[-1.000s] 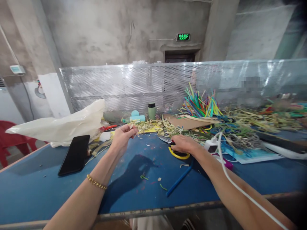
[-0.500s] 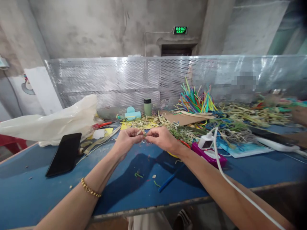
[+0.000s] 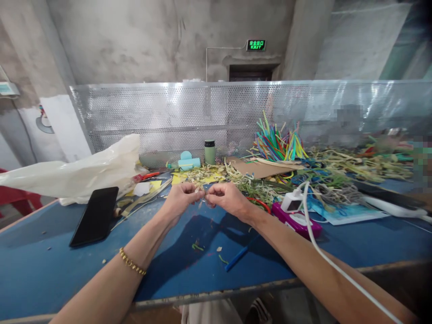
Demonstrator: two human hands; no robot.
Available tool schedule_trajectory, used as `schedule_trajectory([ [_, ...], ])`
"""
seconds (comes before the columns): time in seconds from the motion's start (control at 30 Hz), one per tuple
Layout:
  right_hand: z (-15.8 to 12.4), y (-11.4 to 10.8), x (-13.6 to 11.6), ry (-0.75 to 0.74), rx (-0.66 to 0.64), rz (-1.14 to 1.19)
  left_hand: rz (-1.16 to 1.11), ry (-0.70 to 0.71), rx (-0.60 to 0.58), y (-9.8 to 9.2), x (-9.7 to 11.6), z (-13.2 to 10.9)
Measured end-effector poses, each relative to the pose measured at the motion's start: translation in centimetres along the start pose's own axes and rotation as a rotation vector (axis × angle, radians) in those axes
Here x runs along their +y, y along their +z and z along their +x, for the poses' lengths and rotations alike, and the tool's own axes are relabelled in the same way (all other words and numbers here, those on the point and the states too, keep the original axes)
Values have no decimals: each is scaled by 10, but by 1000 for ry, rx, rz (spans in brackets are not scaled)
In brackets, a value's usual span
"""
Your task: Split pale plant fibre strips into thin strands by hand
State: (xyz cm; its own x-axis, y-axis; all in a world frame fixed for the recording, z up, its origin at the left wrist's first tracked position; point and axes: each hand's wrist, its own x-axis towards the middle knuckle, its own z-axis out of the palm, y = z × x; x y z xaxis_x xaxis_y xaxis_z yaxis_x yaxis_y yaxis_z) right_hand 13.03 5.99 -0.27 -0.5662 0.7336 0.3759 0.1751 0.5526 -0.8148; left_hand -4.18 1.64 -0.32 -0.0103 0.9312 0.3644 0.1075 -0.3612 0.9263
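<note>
My left hand [image 3: 180, 200], with a gold bracelet [image 3: 132, 262] on its wrist, is closed in a pinch over the middle of the table. A small pale leaf-like piece [image 3: 198, 190] pokes out between its thumb and fingers. Fingertip to fingertip with it, my right hand [image 3: 227, 200] is also pinched; what lies in its fingers is too small to make out. Behind the hands are pale yellow-green strips [image 3: 212, 171] on yellow sheets. Below them, a blue stick-like tool [image 3: 238, 258] and small green scraps [image 3: 197, 246] lie on the blue table [image 3: 168, 274].
At the left are a black phone [image 3: 95, 216] and a white plastic bag [image 3: 84, 168]. A green bottle [image 3: 209, 153] stands before the perforated metal screen [image 3: 151, 112]. To the right sit colourful stems [image 3: 278, 139], cardboard [image 3: 259, 168], a purple power strip [image 3: 297, 221] and a white cable [image 3: 317, 249].
The view has shifted slightly, so everything sits a little further right and lower. My fingers have moved slightly at the pinch, and the pale piece shows differently.
</note>
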Motion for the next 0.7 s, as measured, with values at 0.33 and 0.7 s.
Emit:
schedule_trajectory([
  [0.33, -7, 0, 8, -49, -161, -568, 66, -336, 102, -22, -26, 11],
  [0.7, -16, 3, -2, -141, -251, -776, -20, -377, 189, -33, -7, 85],
])
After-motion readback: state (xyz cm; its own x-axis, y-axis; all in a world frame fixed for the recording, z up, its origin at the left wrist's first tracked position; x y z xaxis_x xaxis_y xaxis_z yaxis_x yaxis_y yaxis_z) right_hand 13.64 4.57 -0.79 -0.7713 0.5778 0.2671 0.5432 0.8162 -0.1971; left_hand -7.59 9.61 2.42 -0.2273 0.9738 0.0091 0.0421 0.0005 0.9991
